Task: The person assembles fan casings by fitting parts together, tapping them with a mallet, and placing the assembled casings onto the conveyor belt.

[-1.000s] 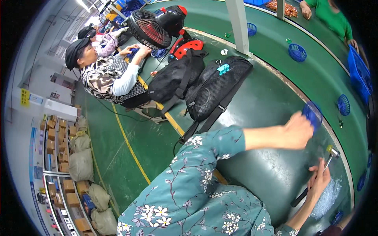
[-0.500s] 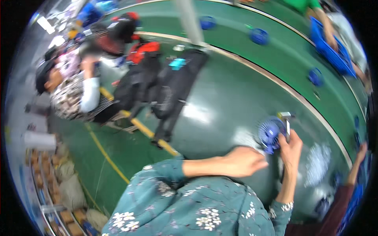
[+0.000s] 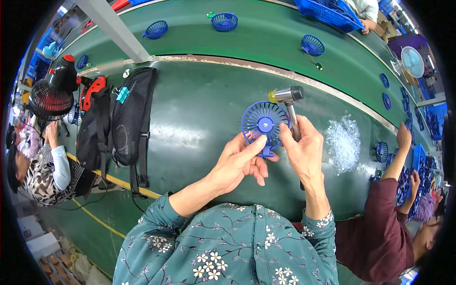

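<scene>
A round blue fan housing [image 3: 256, 114] with radial slats and a central hub faces up over the green worktable. My left hand [image 3: 232, 164] grips its lower left edge, thumb on the front near the small base and the other fingers partly behind. On the other side, my right hand [image 3: 305, 149] wraps round the handle of a small mallet [image 3: 289, 94], its thumb and fingertips also at the housing's right rim. The mallet's steel head, with one yellow face and one dark face, sits above that hand. A pile of small transparent pieces [image 3: 343, 145] lies right of my right hand.
Black mesh bags [image 3: 133, 114] with a teal clip lie at the left. Beyond a raised ledge [image 3: 228, 61], a green conveyor belt [image 3: 266, 42] carries several blue fan housings. A blue basket [image 3: 330, 16] stands at the far side. Co-workers sit left and right; a maroon sleeve [image 3: 377, 209] reaches in.
The view has swung, so the bags and belt sit differently. My left hand, earlier apart from the fan housing, now holds it. My right hand keeps the mallet.
</scene>
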Available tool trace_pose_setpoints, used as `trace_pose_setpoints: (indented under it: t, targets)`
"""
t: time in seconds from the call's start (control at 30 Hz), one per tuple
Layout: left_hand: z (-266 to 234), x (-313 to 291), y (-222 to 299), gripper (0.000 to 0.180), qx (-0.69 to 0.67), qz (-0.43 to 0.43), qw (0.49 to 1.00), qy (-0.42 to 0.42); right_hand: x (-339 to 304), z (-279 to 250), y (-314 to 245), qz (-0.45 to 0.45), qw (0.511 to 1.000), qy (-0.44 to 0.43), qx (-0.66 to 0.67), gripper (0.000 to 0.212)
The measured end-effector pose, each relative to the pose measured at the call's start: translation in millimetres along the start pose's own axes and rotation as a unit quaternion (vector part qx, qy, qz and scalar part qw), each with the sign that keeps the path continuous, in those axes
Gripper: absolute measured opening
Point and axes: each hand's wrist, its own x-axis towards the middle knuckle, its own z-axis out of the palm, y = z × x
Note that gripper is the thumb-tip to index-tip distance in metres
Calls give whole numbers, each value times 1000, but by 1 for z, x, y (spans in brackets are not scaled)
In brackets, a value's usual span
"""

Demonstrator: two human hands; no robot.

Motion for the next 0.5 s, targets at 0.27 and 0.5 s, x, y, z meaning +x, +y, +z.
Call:
trace_pose_setpoints:
  t: [0.27,0.5]
  targets:
    - [-3,1,1,26,-53,30,998,7,-5,-1,1,-11,995,-56,85,41]
    - [-14,4,1,27,-80,12,997,12,-43,-1,26,94,951,-187,229,41]
